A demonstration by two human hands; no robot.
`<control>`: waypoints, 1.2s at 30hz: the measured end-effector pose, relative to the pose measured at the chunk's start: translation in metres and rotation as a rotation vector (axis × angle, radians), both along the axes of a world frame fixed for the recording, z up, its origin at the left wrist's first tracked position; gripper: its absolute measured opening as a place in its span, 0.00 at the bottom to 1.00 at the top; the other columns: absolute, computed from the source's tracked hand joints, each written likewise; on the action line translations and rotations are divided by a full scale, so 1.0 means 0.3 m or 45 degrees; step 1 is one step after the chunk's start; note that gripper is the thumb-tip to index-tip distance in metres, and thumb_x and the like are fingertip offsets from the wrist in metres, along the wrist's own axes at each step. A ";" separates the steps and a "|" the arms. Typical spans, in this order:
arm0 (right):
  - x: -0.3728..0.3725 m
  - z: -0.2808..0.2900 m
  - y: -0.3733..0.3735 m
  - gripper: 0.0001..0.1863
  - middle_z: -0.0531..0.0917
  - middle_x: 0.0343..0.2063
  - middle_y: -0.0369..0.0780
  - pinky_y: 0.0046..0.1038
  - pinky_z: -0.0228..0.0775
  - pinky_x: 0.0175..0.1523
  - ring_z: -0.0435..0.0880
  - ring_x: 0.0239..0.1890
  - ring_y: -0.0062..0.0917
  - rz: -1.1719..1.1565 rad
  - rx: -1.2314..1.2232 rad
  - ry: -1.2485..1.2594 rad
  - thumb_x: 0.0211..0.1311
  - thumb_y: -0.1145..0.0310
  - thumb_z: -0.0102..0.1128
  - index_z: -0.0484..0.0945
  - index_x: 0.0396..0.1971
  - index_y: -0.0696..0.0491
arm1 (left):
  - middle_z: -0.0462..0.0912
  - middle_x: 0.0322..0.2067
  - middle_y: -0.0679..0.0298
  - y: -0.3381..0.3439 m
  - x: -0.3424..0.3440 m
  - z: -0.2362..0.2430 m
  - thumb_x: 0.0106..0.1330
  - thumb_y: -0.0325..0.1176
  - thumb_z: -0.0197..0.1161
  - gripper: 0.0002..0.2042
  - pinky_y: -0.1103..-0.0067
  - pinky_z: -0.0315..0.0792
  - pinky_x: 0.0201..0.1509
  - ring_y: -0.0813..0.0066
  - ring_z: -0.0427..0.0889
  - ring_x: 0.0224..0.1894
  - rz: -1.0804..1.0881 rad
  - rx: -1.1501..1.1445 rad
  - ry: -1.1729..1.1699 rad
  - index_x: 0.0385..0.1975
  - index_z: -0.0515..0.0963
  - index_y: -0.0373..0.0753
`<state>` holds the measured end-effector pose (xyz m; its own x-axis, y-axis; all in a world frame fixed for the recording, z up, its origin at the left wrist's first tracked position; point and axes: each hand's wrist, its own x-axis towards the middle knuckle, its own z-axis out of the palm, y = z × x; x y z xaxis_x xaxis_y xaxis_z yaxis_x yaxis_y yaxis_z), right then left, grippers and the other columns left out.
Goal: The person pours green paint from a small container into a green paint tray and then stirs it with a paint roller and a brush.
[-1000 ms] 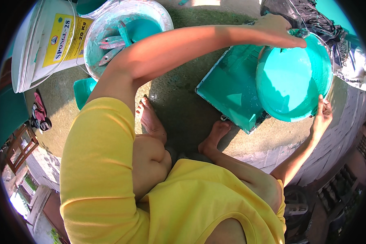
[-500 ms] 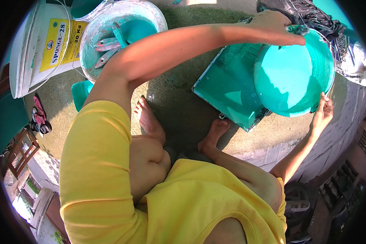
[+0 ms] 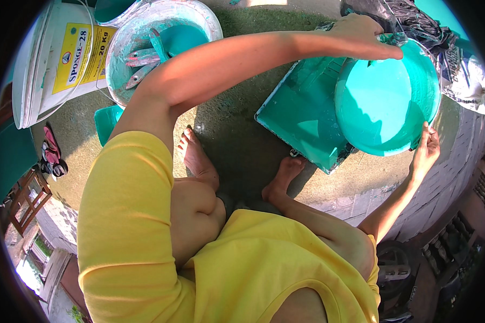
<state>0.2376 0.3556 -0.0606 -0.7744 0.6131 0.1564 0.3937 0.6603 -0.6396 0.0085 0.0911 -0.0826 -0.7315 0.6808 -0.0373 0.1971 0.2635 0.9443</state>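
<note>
Both my hands hold a bucket (image 3: 429, 81) of turquoise paint, tipped toward a paint-coated roller tray (image 3: 302, 91). My left hand (image 3: 364, 36) reaches across to the bucket's far rim and is closed on it, thumb along the edge. The fingers of my right hand (image 3: 427, 148) grip the near right rim. Wet paint (image 3: 377, 97) pools on the bucket's left side, close to its lip. That lip overlaps the right part of the tray; whether paint runs over it, I cannot tell.
A paint-smeared white bucket (image 3: 213, 27) with several tool handles (image 3: 141, 76) and turquoise paint stands at the upper left. Beside it are a large white pail (image 3: 37, 81) and a turquoise container (image 3: 108, 123). Black plastic (image 3: 415, 21) lies behind the tipped bucket. My bare feet (image 3: 196, 153) flank the tray's near side.
The tipped bucket has shifted very slightly left, both hands moving with it. Its grip looks the same, and the tray has stayed in place.
</note>
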 end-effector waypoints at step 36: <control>-0.003 0.015 -0.033 0.18 0.71 0.12 0.28 0.18 0.58 0.20 0.66 0.14 0.09 -0.070 -0.039 -0.069 0.69 0.54 0.62 0.82 0.39 0.57 | 0.83 0.25 0.57 -0.013 0.006 -0.018 0.50 0.65 0.63 0.32 0.73 0.73 0.38 0.67 0.81 0.30 0.003 -0.036 0.001 0.27 0.85 0.33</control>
